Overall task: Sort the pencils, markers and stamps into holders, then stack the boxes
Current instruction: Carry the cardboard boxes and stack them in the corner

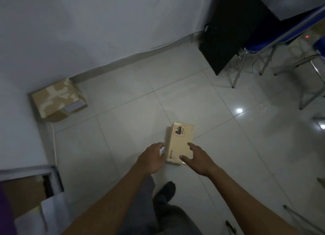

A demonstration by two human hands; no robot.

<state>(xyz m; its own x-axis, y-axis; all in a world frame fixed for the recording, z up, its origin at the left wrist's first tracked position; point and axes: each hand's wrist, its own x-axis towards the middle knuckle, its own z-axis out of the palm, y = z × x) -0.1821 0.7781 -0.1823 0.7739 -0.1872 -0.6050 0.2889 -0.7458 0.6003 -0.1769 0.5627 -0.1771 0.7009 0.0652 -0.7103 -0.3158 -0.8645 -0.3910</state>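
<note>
A small tan cardboard box (179,139) with a black printed label lies flat on the white tiled floor. My left hand (152,160) is at the box's near left side, its fingertips against that edge. My right hand (199,160) hovers over the near right corner with fingers spread and the thumb above the top face. Neither hand is closed around the box. A larger brown cardboard box (58,98) with torn tape patches and a white label stands in the wall corner at far left. No pencils, markers, stamps or holders are in view.
A black panel (233,32) leans against the wall at the upper right. Beside it stand metal legs of a blue chair (237,67). A shelf or cabinet with papers (35,199) sits at the lower left. My dark-socked foot (166,190) rests on the tiles below the hands.
</note>
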